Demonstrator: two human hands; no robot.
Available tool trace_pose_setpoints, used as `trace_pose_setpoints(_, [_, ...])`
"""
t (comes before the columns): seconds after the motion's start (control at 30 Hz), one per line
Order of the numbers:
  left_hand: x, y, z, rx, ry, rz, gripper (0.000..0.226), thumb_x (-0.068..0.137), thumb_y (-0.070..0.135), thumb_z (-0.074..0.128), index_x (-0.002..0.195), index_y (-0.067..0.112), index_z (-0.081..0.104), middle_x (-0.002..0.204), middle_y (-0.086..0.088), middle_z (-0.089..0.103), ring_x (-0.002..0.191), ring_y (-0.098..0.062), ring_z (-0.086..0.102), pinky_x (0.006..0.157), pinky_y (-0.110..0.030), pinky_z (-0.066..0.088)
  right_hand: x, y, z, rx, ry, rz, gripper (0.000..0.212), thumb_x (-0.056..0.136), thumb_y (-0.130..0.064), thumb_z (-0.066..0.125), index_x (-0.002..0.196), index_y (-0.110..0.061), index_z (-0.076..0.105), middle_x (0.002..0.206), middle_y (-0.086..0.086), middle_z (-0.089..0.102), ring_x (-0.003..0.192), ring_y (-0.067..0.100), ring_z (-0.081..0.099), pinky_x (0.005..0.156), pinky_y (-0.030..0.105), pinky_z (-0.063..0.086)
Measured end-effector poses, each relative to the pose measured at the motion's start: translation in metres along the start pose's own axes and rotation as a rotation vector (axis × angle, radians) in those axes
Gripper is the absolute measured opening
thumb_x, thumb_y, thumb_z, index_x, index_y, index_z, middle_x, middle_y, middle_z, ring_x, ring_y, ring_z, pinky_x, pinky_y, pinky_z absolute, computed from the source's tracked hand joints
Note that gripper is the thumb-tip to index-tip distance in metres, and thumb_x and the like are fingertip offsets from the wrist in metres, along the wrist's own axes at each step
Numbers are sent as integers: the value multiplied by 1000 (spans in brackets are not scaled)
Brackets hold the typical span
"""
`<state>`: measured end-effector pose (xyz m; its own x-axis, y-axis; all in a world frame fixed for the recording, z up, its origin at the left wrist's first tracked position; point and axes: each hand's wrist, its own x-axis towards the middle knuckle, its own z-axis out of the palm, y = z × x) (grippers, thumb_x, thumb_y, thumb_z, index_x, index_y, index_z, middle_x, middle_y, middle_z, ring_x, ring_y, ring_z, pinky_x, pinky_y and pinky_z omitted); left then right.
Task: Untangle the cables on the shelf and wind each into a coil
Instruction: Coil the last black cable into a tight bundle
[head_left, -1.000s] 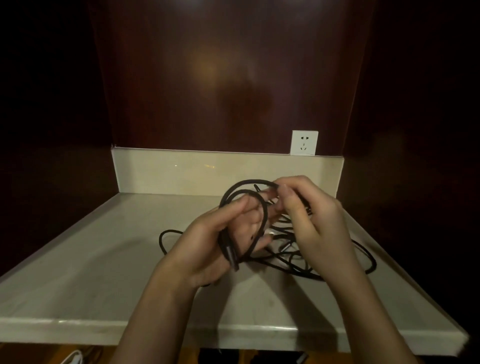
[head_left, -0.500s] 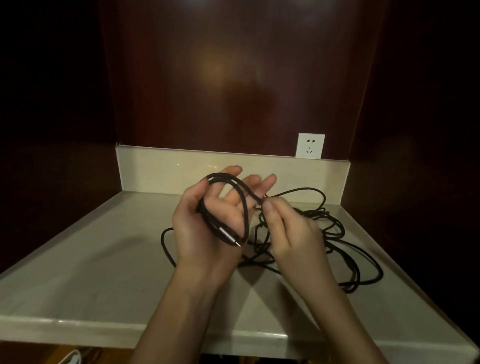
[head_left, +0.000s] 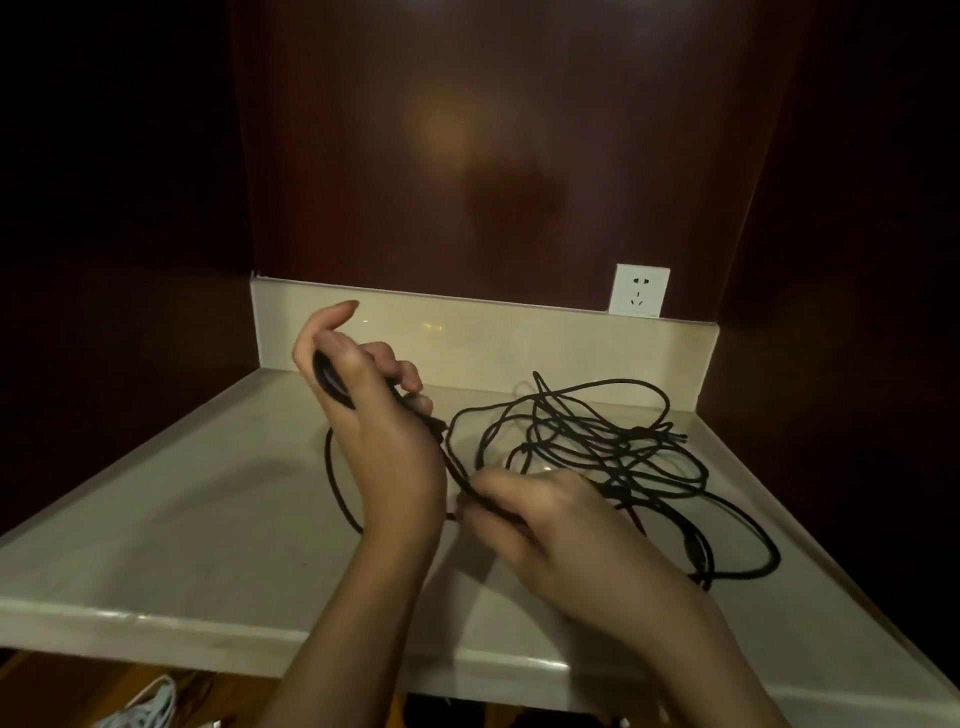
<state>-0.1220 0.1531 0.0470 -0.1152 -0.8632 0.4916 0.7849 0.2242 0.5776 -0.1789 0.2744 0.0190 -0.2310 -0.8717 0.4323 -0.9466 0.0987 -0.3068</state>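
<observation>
Two hands work over a pale shelf (head_left: 197, 499), where a black cable (head_left: 597, 441) lies tangled at the right. Left hand (head_left: 374, 415) holds a few wound loops, fingers (head_left: 405, 371) curled round them. Right hand (head_left: 550, 525) pinches one strand low beside it.

Left hand (head_left: 374, 415) is turned back-to-camera and raised left of where it was; palm no longer shown. Cable loops (head_left: 328, 382) are now gripped in closed fingers. Right hand (head_left: 545, 525) is dropped low toward shelf (head_left: 182, 519), strand pinched. Tangle (head_left: 597, 441) is left uncovered, spread wider at right.
</observation>
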Motion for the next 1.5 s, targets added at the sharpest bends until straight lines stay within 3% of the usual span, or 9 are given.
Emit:
trace_pose_setpoints(0.13, [3,-14,-14,550,-336,303,35,98,50,32,117,31,56,74,16,49,65,-3,45,63,-30,37,1,-6,0,-138,-10,-43,19,100,-34,45,100,-22,60,92,-4,60,87,20,58,77,43,51])
trace_pose_setpoints(0.23, [5,-17,-18,968,-642,259,46,94,62,25,117,40,59,85,15,62,82,-9,58,79,-37,50,0,-5,-16,-103,38,-82,19,95,-34,51,96,-24,67,91,-8,65,85,16,61,75,42,51])
trace_pose_setpoints(0.47, [-10,3,-9,571,-1250,-546,67,86,86,21,80,45,73,84,2,72,87,-4,65,89,-27,52,-10,10,-42,160,251,17,34,77,-53,62,81,-20,67,68,-11,70,67,4,68,67,37,55])
trace_pose_setpoints(0.6, [-6,7,-12,561,-1545,-492,16,93,43,64,98,32,74,93,5,73,90,-13,67,84,-32,52,-9,13,-44,299,324,104,38,67,-49,79,72,-19,55,57,-1,58,52,10,52,53,30,46])
trace_pose_setpoints(0.8, [0,-2,-21,241,-1255,-676,12,89,14,55,92,10,66,77,-10,65,67,-19,51,63,-29,39,-12,25,-49,671,330,89,23,86,-27,73,88,-9,58,60,1,56,57,10,54,56,23,46])
trace_pose_setpoints(1.07, [6,-7,-13,-275,-948,-920,60,78,22,55,129,-8,60,86,-16,60,74,-17,49,62,-25,37,-4,31,-32,405,549,164,17,103,-26,46,102,-17,60,69,3,55,61,19,51,54,36,42])
trace_pose_setpoints(1.3, [-9,3,2,165,-881,-725,43,90,66,52,85,28,73,70,0,39,61,-10,31,55,-25,24,2,10,-26,319,709,4,20,101,-19,51,110,-12,67,96,-10,73,91,7,70,74,30,56])
trace_pose_setpoints(1.4, [-14,-1,6,206,-843,-659,52,88,69,49,105,25,72,84,-19,56,68,-17,56,62,-31,50,1,7,-26,329,711,-14,18,100,-18,52,108,-13,68,82,-5,71,75,10,69,62,22,51])
trace_pose_setpoints(1.5, [-16,-1,7,239,-865,-631,65,90,73,43,118,19,66,79,-14,56,62,-15,54,55,-27,44,-1,5,-30,379,712,-15,17,100,-16,52,107,-13,67,77,0,70,70,10,68,61,26,53])
